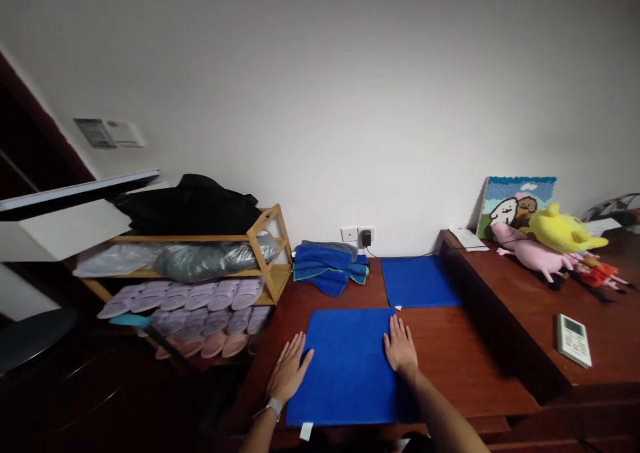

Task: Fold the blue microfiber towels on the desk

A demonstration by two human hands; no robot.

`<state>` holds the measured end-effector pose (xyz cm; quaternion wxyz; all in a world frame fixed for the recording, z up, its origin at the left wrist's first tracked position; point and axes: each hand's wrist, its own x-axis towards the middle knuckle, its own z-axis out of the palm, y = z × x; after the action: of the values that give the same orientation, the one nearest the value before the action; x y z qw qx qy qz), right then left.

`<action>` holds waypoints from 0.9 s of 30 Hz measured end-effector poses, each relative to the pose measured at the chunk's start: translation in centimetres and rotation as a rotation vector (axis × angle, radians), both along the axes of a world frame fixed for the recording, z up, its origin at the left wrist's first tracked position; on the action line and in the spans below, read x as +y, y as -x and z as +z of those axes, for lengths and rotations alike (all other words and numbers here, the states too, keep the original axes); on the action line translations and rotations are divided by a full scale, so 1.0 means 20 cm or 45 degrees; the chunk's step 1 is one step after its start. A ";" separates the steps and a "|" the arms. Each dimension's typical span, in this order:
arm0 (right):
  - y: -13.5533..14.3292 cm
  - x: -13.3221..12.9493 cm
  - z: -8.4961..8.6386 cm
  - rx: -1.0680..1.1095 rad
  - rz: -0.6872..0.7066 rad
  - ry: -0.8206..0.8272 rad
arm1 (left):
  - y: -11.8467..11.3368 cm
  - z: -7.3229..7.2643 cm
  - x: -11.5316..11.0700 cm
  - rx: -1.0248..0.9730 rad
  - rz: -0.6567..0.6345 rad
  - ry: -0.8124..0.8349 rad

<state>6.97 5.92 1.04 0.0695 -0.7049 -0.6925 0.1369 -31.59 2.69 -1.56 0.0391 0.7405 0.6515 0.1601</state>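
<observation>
A blue cloth (350, 366) lies spread flat on the reddish-brown wooden table (460, 353), with a white tag at its near left corner. My left hand (289, 371), with a band at the wrist, rests at the cloth's left edge, fingers stretched out. On the opposite side, my right hand (401, 347) lies flat at the right edge near the far corner, its fingers slightly spread. Behind it is a second flat blue cloth (420, 281). Several blue and grey cloths sit in a loose pile (327, 266) by the wall.
Left of the table, a wooden rack (273, 266) holds several pairs of slippers (200, 296), plastic-wrapped items and a black bag (195, 206). The higher surface at right bears plush toys (560, 233), a picture (520, 203) and a white remote (573, 339). A black plug (367, 237) sits in the wall socket.
</observation>
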 end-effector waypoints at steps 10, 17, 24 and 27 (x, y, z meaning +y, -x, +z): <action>0.00 0.07 0.06 -0.002 -0.045 -0.025 | -0.01 0.02 0.00 -0.154 0.009 -0.105; 0.01 0.18 0.04 0.024 0.024 -0.013 | 0.02 0.00 0.01 -0.242 0.034 -0.175; 0.01 0.19 -0.03 0.063 0.021 -0.050 | 0.03 0.01 0.01 -0.273 0.036 -0.208; 0.01 0.19 -0.01 0.072 0.018 -0.051 | 0.02 0.03 0.00 -0.288 0.037 -0.191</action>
<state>6.87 9.63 0.74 0.1023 -0.6943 -0.6977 0.1435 -31.95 2.76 -0.99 0.0545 0.7090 0.6398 0.2915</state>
